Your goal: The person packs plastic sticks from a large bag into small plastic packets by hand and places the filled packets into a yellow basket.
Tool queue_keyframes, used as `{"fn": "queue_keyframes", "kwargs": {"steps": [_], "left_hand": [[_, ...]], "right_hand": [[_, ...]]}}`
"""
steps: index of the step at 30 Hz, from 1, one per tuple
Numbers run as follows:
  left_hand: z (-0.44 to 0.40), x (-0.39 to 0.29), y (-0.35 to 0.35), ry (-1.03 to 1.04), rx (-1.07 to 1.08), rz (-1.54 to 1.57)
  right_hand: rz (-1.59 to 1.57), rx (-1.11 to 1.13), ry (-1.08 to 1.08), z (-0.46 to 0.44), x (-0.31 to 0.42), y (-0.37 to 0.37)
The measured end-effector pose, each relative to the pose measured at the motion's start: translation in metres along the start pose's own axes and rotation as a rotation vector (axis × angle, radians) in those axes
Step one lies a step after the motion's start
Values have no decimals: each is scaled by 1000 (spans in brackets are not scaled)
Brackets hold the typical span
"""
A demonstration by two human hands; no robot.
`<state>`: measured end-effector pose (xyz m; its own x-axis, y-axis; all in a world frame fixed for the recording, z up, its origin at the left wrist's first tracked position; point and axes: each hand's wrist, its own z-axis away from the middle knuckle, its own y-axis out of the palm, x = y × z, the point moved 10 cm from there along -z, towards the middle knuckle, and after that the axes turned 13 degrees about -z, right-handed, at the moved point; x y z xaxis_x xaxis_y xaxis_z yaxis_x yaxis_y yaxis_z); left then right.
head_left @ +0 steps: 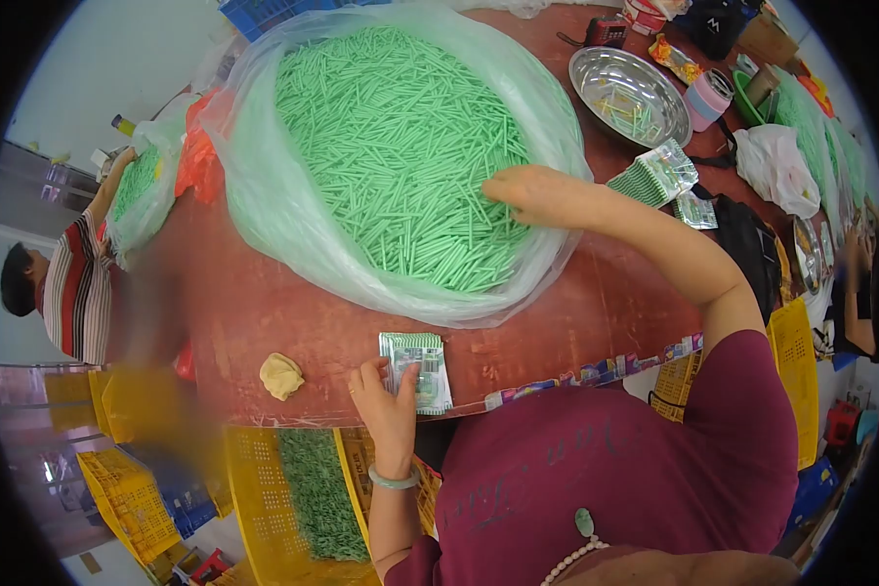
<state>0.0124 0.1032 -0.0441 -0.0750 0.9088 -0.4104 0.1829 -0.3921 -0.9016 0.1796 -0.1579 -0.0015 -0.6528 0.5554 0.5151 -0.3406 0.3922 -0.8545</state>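
Note:
Thin light-green sticks (400, 146) lie heaped in a large clear plastic bag (293, 259) with its mouth rolled wide. My right hand (532, 193) reaches over the bag's right side, its fingers bent and pinched together on sticks at the heap's surface; how many it holds is hidden. At the table's near edge lies a neat stack of green and white printed packets (425, 376). My left hand (386, 405) grips the left side of that stack, thumb on top. A crumpled pale-yellow lump (281, 377) sits left of this hand.
A steel bowl (615, 63) with a few sticks stands at the back right, beside a pink-and-grey jar (708, 98) and more packets (664, 174). Yellow crates (254, 488) stand below the table edge. Another person (73, 283) works at the left.

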Motion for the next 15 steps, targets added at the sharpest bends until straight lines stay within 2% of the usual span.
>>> {"fn": "queue_keyframes", "kwargs": {"steps": [2,3,5,9,11,12,14,15], "left_hand": [[0,6,-1,-30,-1,30],[0,11,0,-55,9,39],[3,14,-1,-83,16,50],[6,15,2,-98,67,42],[7,17,4,-104,72,47],[7,18,4,-108,70,58],[6,16,5,-109,71,70],[6,15,4,-120,77,71]], "right_hand": [[-189,73,132,2,-20,3],[-187,70,132,4,-19,1],[-303,-28,122,7,-13,-8],[-268,-17,111,12,-12,-10],[-228,78,242,15,-21,-4],[-225,80,243,15,-24,-5],[-114,73,23,15,-7,-7],[-115,74,25,15,-7,-8]]}}
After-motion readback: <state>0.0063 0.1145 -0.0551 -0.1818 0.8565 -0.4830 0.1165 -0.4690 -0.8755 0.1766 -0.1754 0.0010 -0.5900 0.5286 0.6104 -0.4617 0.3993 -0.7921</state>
